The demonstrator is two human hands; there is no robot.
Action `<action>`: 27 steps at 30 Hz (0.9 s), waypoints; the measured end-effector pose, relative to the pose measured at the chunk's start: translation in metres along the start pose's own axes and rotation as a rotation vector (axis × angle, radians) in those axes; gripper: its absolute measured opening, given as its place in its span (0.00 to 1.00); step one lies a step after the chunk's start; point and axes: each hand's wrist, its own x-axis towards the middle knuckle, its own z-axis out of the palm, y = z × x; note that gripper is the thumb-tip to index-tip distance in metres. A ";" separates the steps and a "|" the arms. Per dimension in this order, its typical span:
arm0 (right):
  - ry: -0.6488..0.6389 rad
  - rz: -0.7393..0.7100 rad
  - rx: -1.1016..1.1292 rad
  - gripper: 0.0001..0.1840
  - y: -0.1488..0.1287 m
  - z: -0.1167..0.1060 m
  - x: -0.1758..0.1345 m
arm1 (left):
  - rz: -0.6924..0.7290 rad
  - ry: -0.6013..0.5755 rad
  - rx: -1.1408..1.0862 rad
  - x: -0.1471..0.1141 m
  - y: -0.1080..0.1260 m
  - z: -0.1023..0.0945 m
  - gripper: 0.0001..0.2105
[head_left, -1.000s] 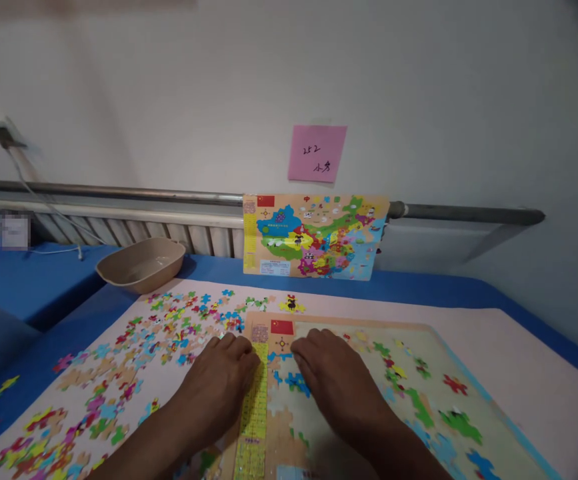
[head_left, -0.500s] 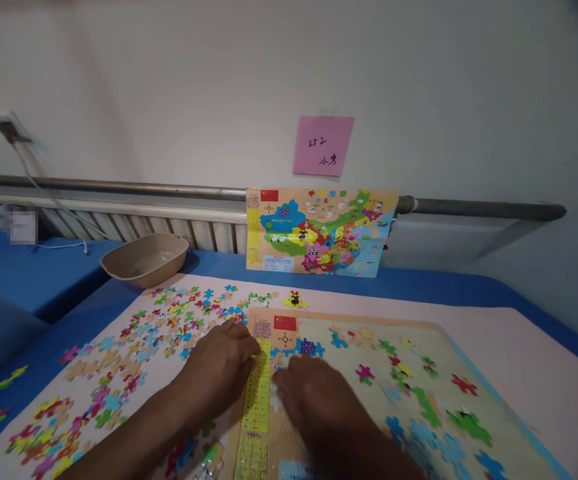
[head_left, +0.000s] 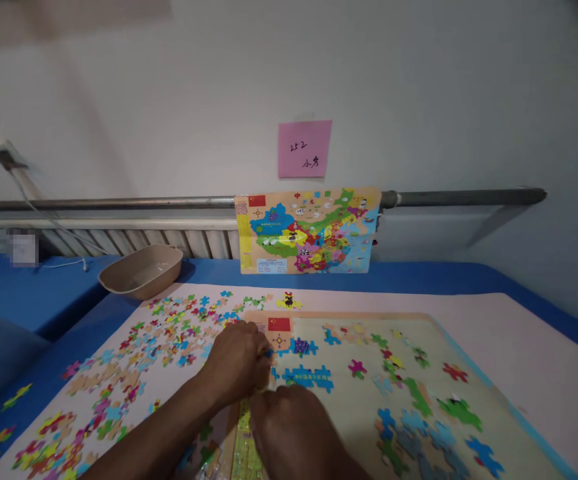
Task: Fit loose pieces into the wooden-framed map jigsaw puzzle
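Observation:
A wooden puzzle board (head_left: 449, 337) lies on the pink mat, with a red flag piece (head_left: 279, 324) at its top-left corner and scattered coloured pieces on it. My left hand (head_left: 236, 363) rests palm down on the board's left edge, fingers bent over the yellow strip (head_left: 243, 433); I cannot tell whether it pinches a piece. My right hand (head_left: 293, 430) sits just below it, knuckles toward me, fingers curled on the board near a joined blue cluster (head_left: 309, 377). Loose puzzle pieces (head_left: 163, 330) are spread to the left.
A printed reference map (head_left: 309, 230) leans against the radiator at the back, under a pink sticky note (head_left: 303, 148). A beige bowl (head_left: 141, 270) stands at the back left on the blue table cover (head_left: 419, 279). More loose pieces (head_left: 49, 437) lie near the left front.
My right hand has drawn back toward me and to the left, uncovering the blue cluster and the pieces by the flag. My left hand stays at the board's left edge. The view shifted slightly.

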 end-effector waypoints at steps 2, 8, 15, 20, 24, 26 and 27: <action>0.015 0.120 0.021 0.13 0.014 -0.008 -0.001 | -0.002 0.007 0.007 0.000 0.000 0.002 0.08; 0.093 0.252 0.060 0.15 0.056 -0.016 -0.005 | -0.017 0.014 0.025 0.002 0.002 0.009 0.09; 0.123 0.199 0.068 0.14 0.061 -0.004 0.000 | -0.041 0.003 0.040 0.003 0.004 0.006 0.10; 0.077 0.194 0.075 0.15 0.061 -0.007 0.001 | -0.052 -0.006 0.039 0.005 0.002 0.008 0.11; 0.080 0.193 0.072 0.16 0.061 -0.005 0.002 | -0.071 0.007 0.032 0.007 0.000 0.012 0.09; 0.089 0.187 0.062 0.17 0.062 -0.002 0.003 | -0.081 0.018 0.022 0.008 -0.001 0.014 0.08; 0.096 0.186 0.056 0.17 0.062 0.000 0.003 | -0.086 0.023 0.015 0.008 -0.001 0.014 0.08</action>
